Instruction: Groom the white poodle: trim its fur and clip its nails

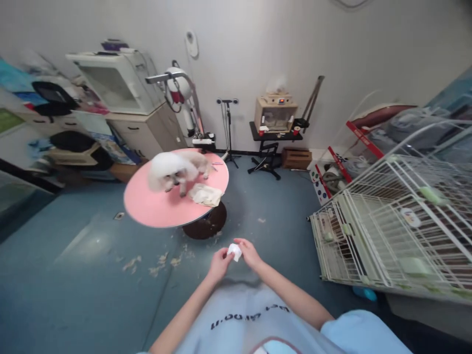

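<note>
I have the left hand pinching a crumpled white tissue between its fingers, out in the air over the blue floor, beyond the near right edge of the round pink tabletop. The right hand is at the tissue's right side, fingers bent; I can't tell whether they grip it too. On the tabletop I see a fluffy white dog across the middle toward the far edge, and a rumpled pale cloth at the near right edge.
</note>
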`<state>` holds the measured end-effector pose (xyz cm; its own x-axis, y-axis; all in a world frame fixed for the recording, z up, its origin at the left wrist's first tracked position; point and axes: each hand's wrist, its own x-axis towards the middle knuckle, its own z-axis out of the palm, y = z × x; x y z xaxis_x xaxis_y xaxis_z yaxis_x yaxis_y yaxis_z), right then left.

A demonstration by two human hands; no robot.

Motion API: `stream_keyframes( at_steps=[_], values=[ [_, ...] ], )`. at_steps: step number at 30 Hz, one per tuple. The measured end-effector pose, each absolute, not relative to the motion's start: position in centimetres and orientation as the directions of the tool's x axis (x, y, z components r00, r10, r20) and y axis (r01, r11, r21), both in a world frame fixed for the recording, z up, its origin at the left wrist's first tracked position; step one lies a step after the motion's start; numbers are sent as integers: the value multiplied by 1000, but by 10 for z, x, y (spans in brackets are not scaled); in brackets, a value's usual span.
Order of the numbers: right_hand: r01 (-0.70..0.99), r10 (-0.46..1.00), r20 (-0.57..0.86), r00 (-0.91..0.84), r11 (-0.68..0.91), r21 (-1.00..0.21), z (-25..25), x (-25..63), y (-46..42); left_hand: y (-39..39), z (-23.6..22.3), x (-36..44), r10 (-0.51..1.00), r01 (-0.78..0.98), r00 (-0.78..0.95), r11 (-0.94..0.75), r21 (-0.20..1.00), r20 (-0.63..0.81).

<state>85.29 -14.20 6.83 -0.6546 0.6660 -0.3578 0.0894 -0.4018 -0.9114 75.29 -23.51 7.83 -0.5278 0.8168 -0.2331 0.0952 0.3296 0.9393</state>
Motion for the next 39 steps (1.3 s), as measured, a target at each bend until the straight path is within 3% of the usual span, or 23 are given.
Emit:
stream_keyframes(
  at_steps=[7,12,15,17,20,22,24,27,32,35,39],
  values=[
    [308,629,-222,-746,30,-951,81,764,-165,-283,94,648,778,195,-599,372,908,-190],
    [380,613,-293,-734,13,-925,75,715,-164,-282,90,599,582,-80,-780,274,958,-231],
    [397,480,-261,-838,208,-894,73,684,-148,-282,88,566,430,-123,-876,240,963,-219],
    [393,517,-137,-845,425,-815,76,656,-123,-283,88,540,357,-87,-917,262,961,-181],
    [536,661,21,-750,626,-566,82,600,-68,-285,91,502,328,-77,-929,282,956,-172],
    [630,672,-38,-740,672,-389,83,561,-32,-284,93,479,310,-95,-932,289,953,-187],
    [661,636,-184,-749,703,-262,80,531,-5,-280,94,460,283,-109,-938,300,948,-198],
    [670,597,-331,-731,719,-183,72,509,19,-270,93,437,250,-158,-938,308,938,-240],
    [673,595,-382,-707,732,-106,87,517,59,-261,88,405,196,-273,-924,268,924,-329],
    [683,635,-312,-706,728,-62,133,517,97,-270,82,386,122,-335,-918,267,904,-376],
    [646,653,-7,-758,749,-147,220,464,139,-290,72,359,30,-385,-914,249,888,-405]
  ],
)
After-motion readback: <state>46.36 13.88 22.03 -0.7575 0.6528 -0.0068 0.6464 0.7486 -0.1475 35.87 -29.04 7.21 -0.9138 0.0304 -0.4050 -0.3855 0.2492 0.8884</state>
